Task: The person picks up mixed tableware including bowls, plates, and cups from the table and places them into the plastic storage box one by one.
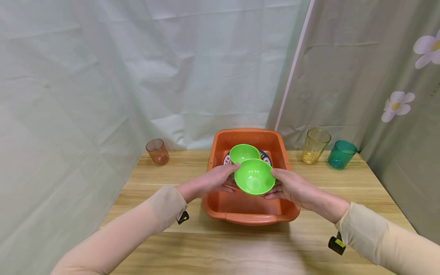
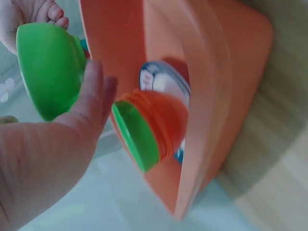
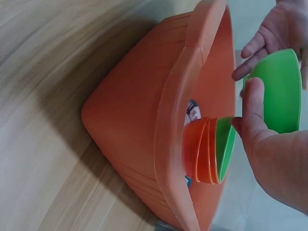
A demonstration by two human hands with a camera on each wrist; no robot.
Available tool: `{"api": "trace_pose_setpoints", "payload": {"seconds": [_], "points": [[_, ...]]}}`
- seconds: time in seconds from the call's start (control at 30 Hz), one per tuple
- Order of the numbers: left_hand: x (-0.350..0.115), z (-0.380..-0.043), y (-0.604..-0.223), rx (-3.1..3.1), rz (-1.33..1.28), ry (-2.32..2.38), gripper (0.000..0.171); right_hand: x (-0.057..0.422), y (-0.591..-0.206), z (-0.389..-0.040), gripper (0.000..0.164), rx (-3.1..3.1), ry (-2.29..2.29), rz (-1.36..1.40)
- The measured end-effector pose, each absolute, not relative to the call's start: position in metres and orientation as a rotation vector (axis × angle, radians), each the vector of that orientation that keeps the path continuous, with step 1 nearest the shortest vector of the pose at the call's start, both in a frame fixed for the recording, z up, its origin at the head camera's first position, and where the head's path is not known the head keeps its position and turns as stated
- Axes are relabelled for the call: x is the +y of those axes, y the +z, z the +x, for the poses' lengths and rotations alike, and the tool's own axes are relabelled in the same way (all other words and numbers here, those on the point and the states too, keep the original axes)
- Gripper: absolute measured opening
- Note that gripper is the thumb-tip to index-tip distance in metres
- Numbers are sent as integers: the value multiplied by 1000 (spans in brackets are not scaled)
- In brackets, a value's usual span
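Both hands hold one green bowl [image 1: 255, 177] above an orange basin [image 1: 251, 218], its open side tilted toward me. My left hand [image 1: 215, 178] has its thumb at the bowl's left rim and its fingers against the underside. On the opposite side, my right hand [image 1: 292, 188] grips the rim with the thumb, fingers beneath. Inside the basin, another green bowl [image 1: 242, 153] sits in a stack of orange bowls [image 3: 196, 149]. Under that stack lies a patterned plate [image 1: 265, 156], mostly hidden.
A reddish cup [image 1: 159, 152] stands at the back left of the wooden table [image 1: 172, 240]. At the back right are a yellow glass [image 1: 314, 147] and a teal cup [image 1: 341, 156]. Pale curtains [image 1: 206, 68] hang behind and at the sides.
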State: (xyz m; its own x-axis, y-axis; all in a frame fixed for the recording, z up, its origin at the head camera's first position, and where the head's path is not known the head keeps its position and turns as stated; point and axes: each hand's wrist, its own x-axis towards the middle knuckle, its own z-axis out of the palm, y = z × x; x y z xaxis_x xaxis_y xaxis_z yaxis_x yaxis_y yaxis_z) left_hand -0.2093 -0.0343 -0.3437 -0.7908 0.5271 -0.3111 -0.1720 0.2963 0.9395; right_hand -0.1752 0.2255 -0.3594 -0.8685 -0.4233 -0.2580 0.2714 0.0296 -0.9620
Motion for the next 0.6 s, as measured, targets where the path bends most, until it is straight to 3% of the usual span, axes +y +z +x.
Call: {"api": "trace_pose_setpoints", "payload": {"seconds": [0.33,0.6], "points": [[-63,-204,-330,2673,782,913,71,230,-356,-190,46,1887,-1896,-102],[-75,-192,-331,2919,952,504,78,232,-352,-203,48,1882,-1922,-90]]}}
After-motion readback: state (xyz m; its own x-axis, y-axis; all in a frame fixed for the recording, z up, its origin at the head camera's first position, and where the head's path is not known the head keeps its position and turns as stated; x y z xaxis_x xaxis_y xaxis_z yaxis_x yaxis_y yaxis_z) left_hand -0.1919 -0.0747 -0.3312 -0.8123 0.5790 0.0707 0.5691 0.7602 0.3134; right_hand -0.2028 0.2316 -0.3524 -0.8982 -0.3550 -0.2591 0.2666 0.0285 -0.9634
